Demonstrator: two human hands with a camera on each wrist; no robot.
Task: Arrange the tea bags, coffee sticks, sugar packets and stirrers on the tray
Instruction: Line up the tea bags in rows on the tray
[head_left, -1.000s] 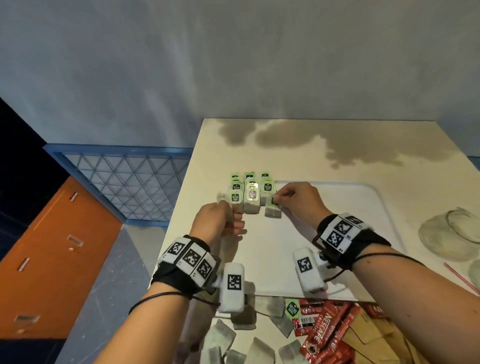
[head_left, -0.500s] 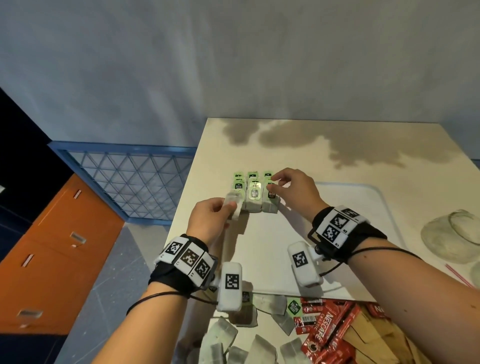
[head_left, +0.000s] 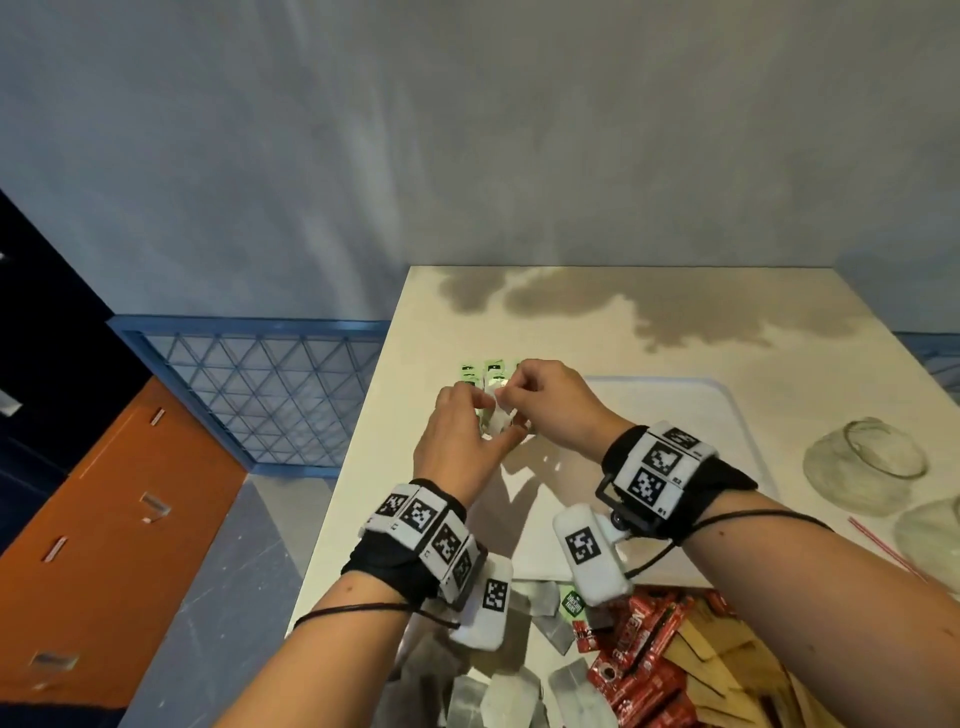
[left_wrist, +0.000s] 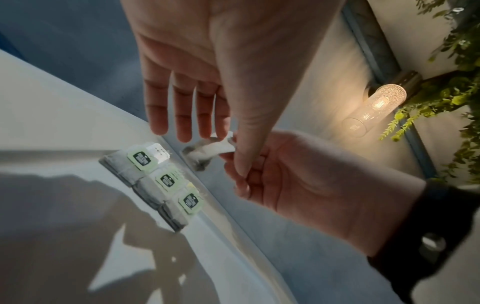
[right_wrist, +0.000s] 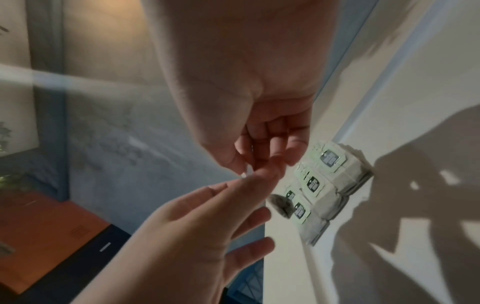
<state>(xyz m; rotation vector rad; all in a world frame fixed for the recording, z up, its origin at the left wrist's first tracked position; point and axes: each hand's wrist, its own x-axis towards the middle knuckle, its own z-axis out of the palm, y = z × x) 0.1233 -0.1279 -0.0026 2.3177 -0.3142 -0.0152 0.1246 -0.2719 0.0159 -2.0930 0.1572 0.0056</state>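
Both hands meet above the far left corner of the white tray (head_left: 727, 405). My left hand (head_left: 485, 404) pinches the top of a tea bag (head_left: 500, 420) between thumb and forefinger, its other fingers straight. My right hand (head_left: 513, 391) pinches the same top end with curled fingers. In the left wrist view the tea bag (left_wrist: 200, 153) hangs below the fingers; it also shows in the right wrist view (right_wrist: 281, 205). Beneath it, rows of stacked tea bags with green tags (left_wrist: 155, 176) lie in the tray corner, partly hidden in the head view.
Loose tea bags (head_left: 498, 696), red coffee sticks (head_left: 639, 649) and brown packets (head_left: 727, 670) lie at the table's near edge. Two glass bowls (head_left: 867, 467) and a red-striped stirrer (head_left: 883, 545) are at the right. The table's left edge is close to the stacks.
My left hand lifted a tea bag up and rightward. My right hand left the stacks and came over to pinch the same bag.
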